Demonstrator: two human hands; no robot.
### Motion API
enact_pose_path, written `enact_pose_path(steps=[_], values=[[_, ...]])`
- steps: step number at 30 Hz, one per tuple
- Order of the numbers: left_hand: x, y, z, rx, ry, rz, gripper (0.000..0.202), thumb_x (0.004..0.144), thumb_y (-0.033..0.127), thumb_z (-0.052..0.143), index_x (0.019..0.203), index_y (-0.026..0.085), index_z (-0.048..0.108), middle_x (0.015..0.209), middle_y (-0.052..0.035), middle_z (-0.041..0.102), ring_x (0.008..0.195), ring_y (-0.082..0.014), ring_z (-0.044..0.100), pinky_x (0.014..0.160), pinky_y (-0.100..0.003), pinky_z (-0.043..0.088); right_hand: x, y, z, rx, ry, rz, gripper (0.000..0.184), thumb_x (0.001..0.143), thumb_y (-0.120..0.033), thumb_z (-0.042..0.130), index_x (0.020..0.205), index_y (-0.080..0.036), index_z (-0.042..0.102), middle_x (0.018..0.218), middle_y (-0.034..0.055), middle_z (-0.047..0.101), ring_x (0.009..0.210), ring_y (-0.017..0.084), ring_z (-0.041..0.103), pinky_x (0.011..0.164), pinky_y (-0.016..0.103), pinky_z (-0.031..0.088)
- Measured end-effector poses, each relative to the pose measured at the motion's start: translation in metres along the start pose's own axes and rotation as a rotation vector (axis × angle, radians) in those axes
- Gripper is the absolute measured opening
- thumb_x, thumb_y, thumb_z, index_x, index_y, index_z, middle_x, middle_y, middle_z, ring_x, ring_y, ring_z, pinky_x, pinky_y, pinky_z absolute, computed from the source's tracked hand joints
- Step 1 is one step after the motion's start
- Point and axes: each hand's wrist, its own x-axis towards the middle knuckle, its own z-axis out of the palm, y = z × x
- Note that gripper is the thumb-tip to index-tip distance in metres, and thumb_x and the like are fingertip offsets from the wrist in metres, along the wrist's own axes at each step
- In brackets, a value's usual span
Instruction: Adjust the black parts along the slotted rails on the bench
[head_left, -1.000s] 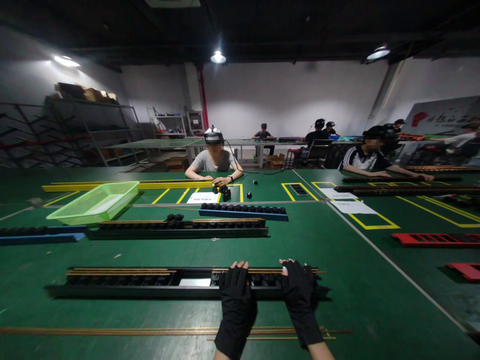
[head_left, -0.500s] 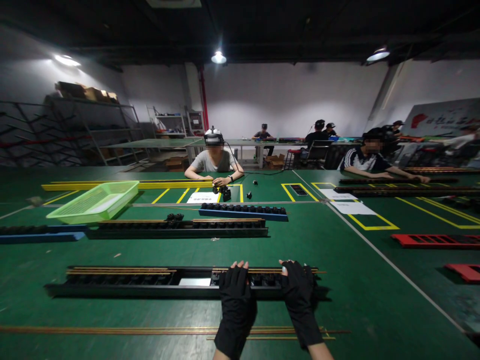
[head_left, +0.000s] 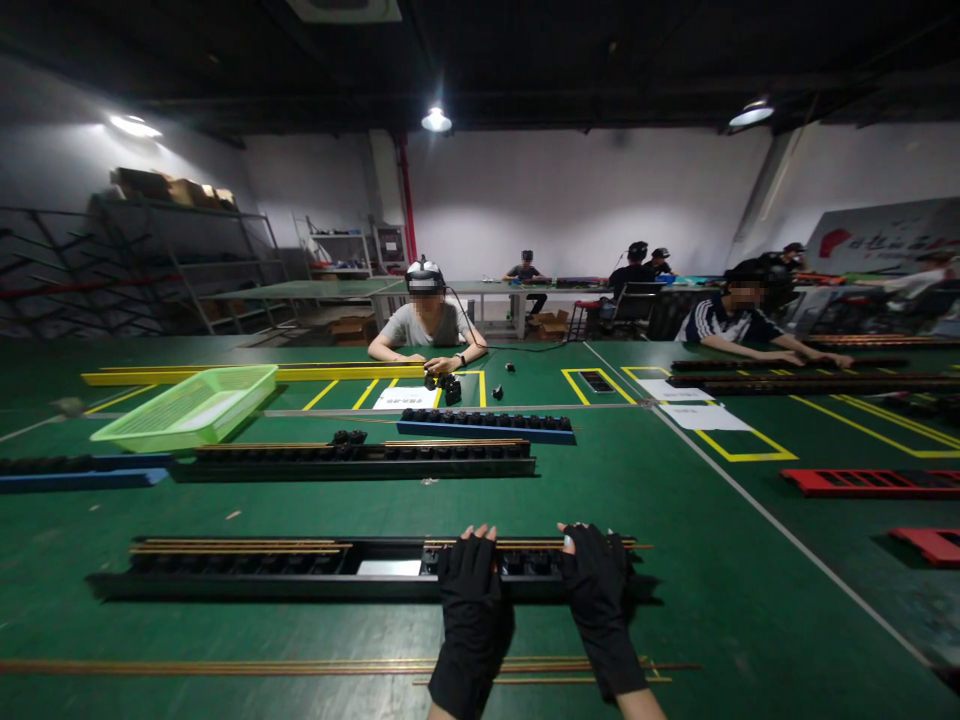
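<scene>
A long black channel (head_left: 300, 590) lies crosswise before me, holding a row of black blocks (head_left: 217, 563) with thin brass rods (head_left: 240, 546) along them. My left hand (head_left: 470, 585), in a black fingerless glove, is closed over the rods right of the channel's middle. Its fingertips reach the far wall, and its thumb is hidden. Near the channel's right end, my right hand (head_left: 598, 575), gloved alike, is curled over the same rods (head_left: 529, 544). A pale gap (head_left: 390, 568) shows between the blocks, left of my left hand.
Loose brass rods (head_left: 300, 666) lie along the near table. Beyond the channel are a second black channel (head_left: 360, 466), a blue strip (head_left: 487, 430) and a green basket (head_left: 187, 405). A co-worker (head_left: 426, 325) sits opposite; another person (head_left: 739, 320) leans in at right. Red strips (head_left: 877, 483) lie rightward.
Both my hands stay at the same places on the channel. The view has shifted very slightly. The person at right has moved their hands a little.
</scene>
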Motion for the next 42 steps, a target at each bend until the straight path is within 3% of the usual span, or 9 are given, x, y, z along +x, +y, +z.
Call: enact_pose_path(steps=[6,12,17,24,42], values=[[0.001,0.0,-0.002,0.009,-0.018,-0.006,0.049,0.088,0.007,0.045,0.134,0.019,0.057,0.13,-0.01,0.066,0.129,-0.0268,0.052,0.108,-0.047,0.035,-0.003,0.004,0.006,-0.081,0.061,-0.068,0.03,0.096,-0.017,0.045,0.096,-0.017,0.075,0.093,0.0073,0.076,0.097,0.02,0.063,0.11,0.044,0.03],[0.002,0.0,-0.002,0.007,-0.012,-0.012,0.048,0.089,0.008,0.044,0.133,0.02,0.058,0.129,-0.0095,0.066,0.127,-0.0264,0.054,0.107,-0.047,0.036,0.01,0.006,0.004,-0.091,-0.023,-0.06,0.036,0.099,-0.024,0.039,0.117,-0.016,0.069,0.119,0.009,0.072,0.12,0.025,0.057,0.112,0.046,0.027],[0.0,0.0,-0.002,0.017,-0.006,0.004,0.049,0.088,0.007,0.045,0.134,0.018,0.058,0.129,-0.0104,0.066,0.129,-0.0274,0.052,0.108,-0.048,0.036,0.022,-0.012,0.001,-0.053,-0.029,-0.023,0.041,0.099,-0.026,0.037,0.129,-0.015,0.063,0.132,0.0111,0.065,0.134,0.025,0.048,0.114,0.048,0.024],[0.003,0.0,-0.005,0.027,-0.024,-0.005,0.045,0.091,0.007,0.044,0.131,0.02,0.059,0.127,-0.008,0.067,0.125,-0.0243,0.055,0.105,-0.044,0.038,0.0,-0.029,0.018,-0.002,-0.039,0.008,0.034,0.099,-0.02,0.04,0.101,-0.02,0.074,0.104,0.0058,0.076,0.112,0.022,0.064,0.112,0.045,0.029],[0.003,0.003,-0.006,0.025,-0.009,-0.011,0.044,0.09,0.006,0.048,0.13,0.019,0.06,0.127,-0.0084,0.067,0.127,-0.0255,0.053,0.107,-0.044,0.036,-0.004,-0.025,0.019,-0.03,-0.003,-0.048,0.035,0.099,-0.022,0.039,0.104,-0.018,0.073,0.106,0.0079,0.075,0.108,0.022,0.063,0.109,0.044,0.031]])
